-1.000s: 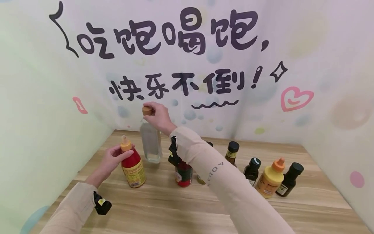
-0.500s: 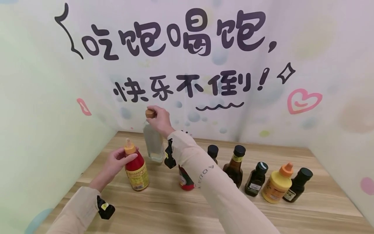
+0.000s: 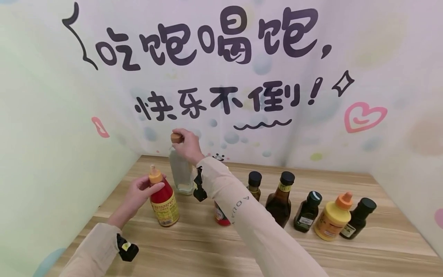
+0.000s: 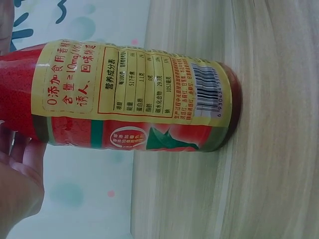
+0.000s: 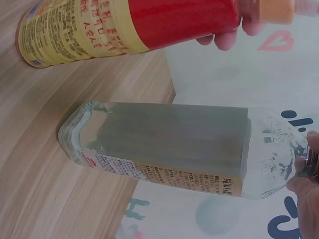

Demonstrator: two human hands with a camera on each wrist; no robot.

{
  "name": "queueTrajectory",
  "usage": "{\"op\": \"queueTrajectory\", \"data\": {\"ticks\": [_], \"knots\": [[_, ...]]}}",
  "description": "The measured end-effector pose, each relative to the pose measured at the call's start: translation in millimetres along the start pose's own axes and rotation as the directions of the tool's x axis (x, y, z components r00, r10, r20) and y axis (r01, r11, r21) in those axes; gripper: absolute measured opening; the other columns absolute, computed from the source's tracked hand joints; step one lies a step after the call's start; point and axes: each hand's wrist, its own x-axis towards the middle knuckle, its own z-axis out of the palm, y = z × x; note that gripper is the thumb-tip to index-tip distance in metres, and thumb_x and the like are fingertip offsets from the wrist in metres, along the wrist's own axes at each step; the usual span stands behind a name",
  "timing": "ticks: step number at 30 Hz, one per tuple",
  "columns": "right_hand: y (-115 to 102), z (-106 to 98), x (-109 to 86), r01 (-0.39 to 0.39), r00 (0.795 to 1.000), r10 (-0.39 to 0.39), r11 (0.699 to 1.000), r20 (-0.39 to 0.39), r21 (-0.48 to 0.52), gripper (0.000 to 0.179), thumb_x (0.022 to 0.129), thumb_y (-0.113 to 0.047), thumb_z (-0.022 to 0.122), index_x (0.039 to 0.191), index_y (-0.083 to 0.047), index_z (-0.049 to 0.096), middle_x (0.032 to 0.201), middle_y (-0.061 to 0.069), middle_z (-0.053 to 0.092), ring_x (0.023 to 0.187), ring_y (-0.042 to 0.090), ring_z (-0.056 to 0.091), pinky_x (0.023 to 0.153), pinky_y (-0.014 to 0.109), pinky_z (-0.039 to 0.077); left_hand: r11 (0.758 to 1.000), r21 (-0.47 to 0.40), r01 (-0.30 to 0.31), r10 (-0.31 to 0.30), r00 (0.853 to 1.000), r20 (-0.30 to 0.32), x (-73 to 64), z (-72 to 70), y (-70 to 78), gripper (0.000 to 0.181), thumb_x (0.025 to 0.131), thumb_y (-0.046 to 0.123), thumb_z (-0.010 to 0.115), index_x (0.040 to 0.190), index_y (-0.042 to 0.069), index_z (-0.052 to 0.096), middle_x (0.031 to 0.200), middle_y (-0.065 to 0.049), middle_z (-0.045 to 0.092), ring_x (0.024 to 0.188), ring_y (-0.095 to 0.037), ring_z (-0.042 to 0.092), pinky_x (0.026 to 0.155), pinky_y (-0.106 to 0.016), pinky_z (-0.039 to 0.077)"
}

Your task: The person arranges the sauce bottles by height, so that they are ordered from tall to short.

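Note:
My left hand holds a red sauce squeeze bottle near its orange-yellow cap, fingers behind and thumb across the front. The bottle's yellow label fills much of the left wrist view. Behind it and slightly to the right stands a clear glass white vinegar bottle. My right hand grips that bottle at its brown cap. Pale liquid fills most of the glass in the right wrist view, where the red bottle appears beside it. Whether either base presses fully on the table cannot be told.
Right of the hands stand a red-labelled jar, partly behind my right sleeve, a black-capped bottle, a tall brown bottle, a small dark bottle, a yellow squeeze bottle and another dark bottle. Printed cloth walls enclose the wooden table.
My right hand and the vinegar bottle's cap have come slightly lower against the wall writing. The right forearm has shifted, uncovering more of the dark bottles. The left hand keeps its hold; the view has shifted a little.

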Motion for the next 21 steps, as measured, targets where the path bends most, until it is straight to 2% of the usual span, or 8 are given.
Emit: {"op": "queueTrajectory", "data": {"ticks": [3,8,11,18,21], "knots": [[-0.3,2.9,-0.9,0.006,1.000,-0.006,1.000,0.017,0.007,0.040,0.077,0.004,0.063,0.116,-0.004,0.057,0.103,0.009,0.060,0.085,0.015,0.055,0.070,0.014,0.042,1.000,0.005,-0.008,0.008,1.000,-0.005,-0.4,0.2,0.9,0.039,0.086,0.019,0.058,0.115,-0.006,0.052,0.101,0.016,0.059,0.094,-0.005,0.053,0.077,-0.020,0.046],[-0.7,6.6,-1.6,0.005,0.999,-0.005,1.000,0.037,0.018,0.041,0.079,0.002,0.062,0.118,-0.006,0.055,0.106,0.010,0.058,0.090,0.017,0.054,0.071,0.016,0.043,1.000,0.013,0.012,-0.011,1.000,-0.013,-0.6,-1.3,2.2,0.039,0.087,0.019,0.058,0.116,-0.006,0.051,0.102,0.014,0.060,0.094,-0.004,0.052,0.078,-0.019,0.045],[-0.5,6.2,-1.2,-0.012,0.999,0.010,0.999,0.047,0.039,0.041,0.081,0.002,0.060,0.120,-0.007,0.053,0.108,0.009,0.057,0.093,0.016,0.053,0.073,0.016,0.042,1.000,0.017,0.023,-0.023,1.000,-0.011,0.7,-1.4,2.0,0.039,0.087,0.020,0.058,0.116,-0.005,0.051,0.104,0.010,0.060,0.094,-0.005,0.052,0.078,-0.020,0.045],[4.6,4.1,1.5,-0.037,0.997,0.033,0.997,0.064,0.067,0.041,0.081,0.002,0.059,0.120,-0.009,0.052,0.112,0.009,0.055,0.099,0.016,0.053,0.078,0.017,0.043,1.000,0.022,0.015,-0.015,1.000,-0.006,3.3,-0.4,-1.3,0.038,0.086,0.021,0.059,0.115,-0.003,0.053,0.113,-0.012,0.057,0.094,-0.006,0.053,0.077,-0.020,0.046],[6.2,4.1,1.5,-0.050,0.996,0.044,0.996,0.075,0.077,0.041,0.081,0.003,0.059,0.120,-0.009,0.052,0.113,0.009,0.055,0.100,0.017,0.053,0.079,0.017,0.043,1.000,0.013,0.016,-0.016,1.000,-0.001,3.0,0.1,-3.0,0.037,0.086,0.021,0.059,0.114,-0.003,0.053,0.111,-0.007,0.058,0.093,-0.007,0.053,0.077,-0.021,0.047]]}}
